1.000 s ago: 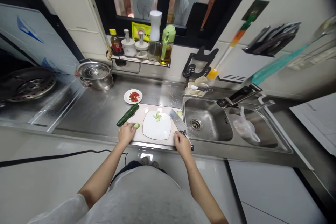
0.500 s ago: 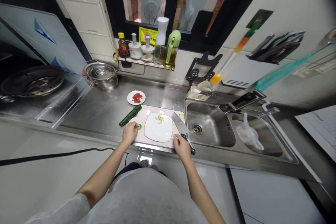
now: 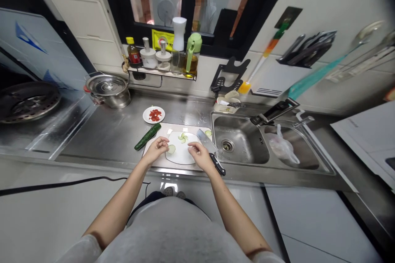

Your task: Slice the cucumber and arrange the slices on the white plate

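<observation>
Over the left side of the square white plate (image 3: pixel 182 157), my left hand (image 3: pixel 157 151) pinches a thin round cucumber slice (image 3: pixel 171 148). My right hand (image 3: pixel 200 156) hovers over the plate's right side, fingers loosely bent and apart from the thumb, with nothing visible between them. Several thin cucumber pieces (image 3: pixel 183 137) lie fanned in a curl near the plate's far edge. Under the plate is a pale cutting board (image 3: pixel 165 128). A kitchen knife (image 3: pixel 207 140) with a black handle lies at its right, beside another cucumber slice (image 3: pixel 208 133). The dark green cucumber (image 3: pixel 148 136) rests on the board's left edge.
A small white dish (image 3: pixel 154 114) of chopped red pieces stands behind the board. To the right is a steel double sink (image 3: pixel 243 144) with a plastic bag (image 3: pixel 283 150) in its far basin. A lidded pot (image 3: pixel 112 90) stands at the back left, below a seasoning shelf (image 3: pixel 163 73).
My left hand has lifted the cucumber slice from the board and brought it right, over the plate. My right hand has moved left from beside the knife to above the plate.
</observation>
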Demonstrator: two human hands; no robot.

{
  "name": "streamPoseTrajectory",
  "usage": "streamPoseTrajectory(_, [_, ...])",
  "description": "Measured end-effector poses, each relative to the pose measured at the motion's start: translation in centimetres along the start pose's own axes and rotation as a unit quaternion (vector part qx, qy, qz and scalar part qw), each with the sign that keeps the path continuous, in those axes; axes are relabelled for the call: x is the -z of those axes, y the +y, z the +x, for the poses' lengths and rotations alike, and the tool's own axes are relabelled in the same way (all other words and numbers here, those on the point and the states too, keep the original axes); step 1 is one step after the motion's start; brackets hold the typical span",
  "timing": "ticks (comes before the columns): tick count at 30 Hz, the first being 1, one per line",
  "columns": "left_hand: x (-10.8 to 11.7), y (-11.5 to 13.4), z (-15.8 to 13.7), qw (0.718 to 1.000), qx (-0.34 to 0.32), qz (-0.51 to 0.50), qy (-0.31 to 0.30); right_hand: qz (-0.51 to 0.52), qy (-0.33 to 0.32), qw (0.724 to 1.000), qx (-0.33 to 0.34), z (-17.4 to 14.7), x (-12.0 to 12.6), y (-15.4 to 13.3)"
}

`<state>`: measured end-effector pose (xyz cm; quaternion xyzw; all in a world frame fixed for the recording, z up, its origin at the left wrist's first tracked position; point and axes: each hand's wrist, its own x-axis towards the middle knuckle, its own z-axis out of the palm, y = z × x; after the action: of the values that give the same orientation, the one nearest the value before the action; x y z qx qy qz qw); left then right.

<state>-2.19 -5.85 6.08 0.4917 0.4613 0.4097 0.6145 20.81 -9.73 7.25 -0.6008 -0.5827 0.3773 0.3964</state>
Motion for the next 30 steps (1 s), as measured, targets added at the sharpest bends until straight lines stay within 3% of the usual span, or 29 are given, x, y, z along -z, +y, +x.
streamPoseTrajectory(4, [-1.7,1.8,0.1,0.997,-0.012,0.012,-0.075,0.036,-0.062,0.995,0.066,1.4,-1.0,-2.3])
streamPoseTrajectory(8, [-2.6,2.4,0.2,0.994,-0.03,0.032,-0.104,0.038,-0.083,0.994,0.057,1.6,-1.5,-2.6])
streamPoseTrajectory(16, [-3.2,2.0,0.2,0.984,-0.102,0.12,-0.084,0.087,-0.073,0.993,-0.009,1.5,-1.8,-2.3])
streamPoseTrajectory(23, [-3.2,2.3,0.0,0.932,-0.186,0.304,-0.065,0.174,-0.089,0.965,-0.174,1.5,-2.2,-2.4])
streamPoseTrajectory(30, [-3.5,2.8,-0.6,0.905,-0.19,0.376,-0.066,0.204,-0.096,0.946,-0.232,1.6,-2.2,-2.8])
